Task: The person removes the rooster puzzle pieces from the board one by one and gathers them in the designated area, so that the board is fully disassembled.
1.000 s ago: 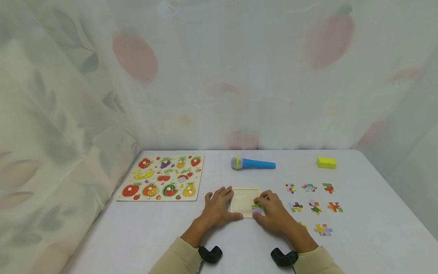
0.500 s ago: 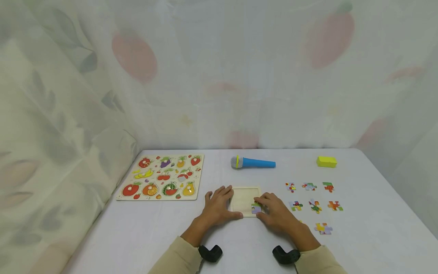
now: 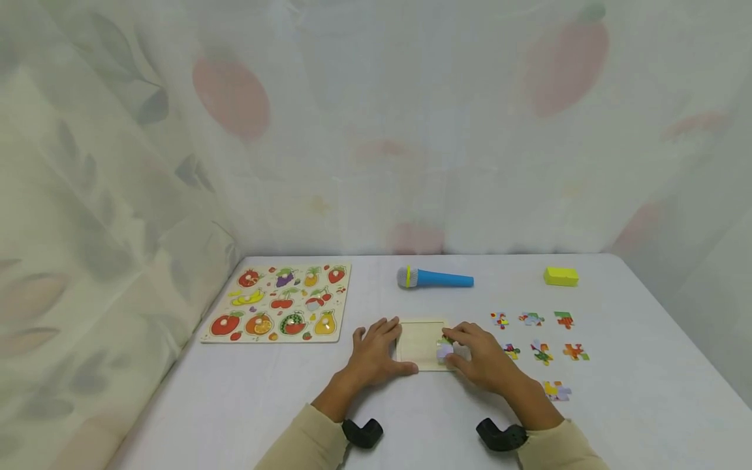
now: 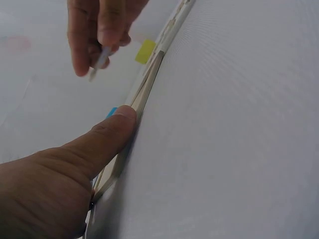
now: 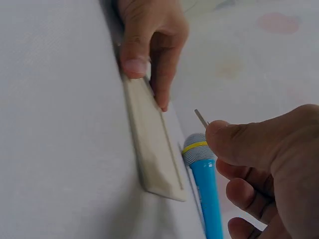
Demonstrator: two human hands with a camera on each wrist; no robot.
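A small pale wooden puzzle tray [image 3: 420,338] lies on the white table. My left hand [image 3: 371,359] holds its left side, the thumb along the near edge and the fingers at the far edge; the right wrist view shows this hold too. Between thumb and fingers of my right hand [image 3: 483,358] is a jigsaw piece [image 3: 444,352] in lilac and green. In the right wrist view this piece [image 5: 200,117] appears edge-on, apart from the tray [image 5: 154,142]. Several other jigsaw pieces [image 3: 542,353] are laid out to the right, some partly hidden by the right hand.
A fruit peg puzzle board [image 3: 273,303] lies at the left. Behind the tray rests a blue toy microphone [image 3: 443,279] with a grey head. A yellow block [image 3: 561,277] sits at the back right. Curtains printed with strawberries [image 3: 232,98] hang behind the table.
The right hand has drawn the jigsaw piece from the tray's near right corner up and a little to the right. The left hand stays on the tray.
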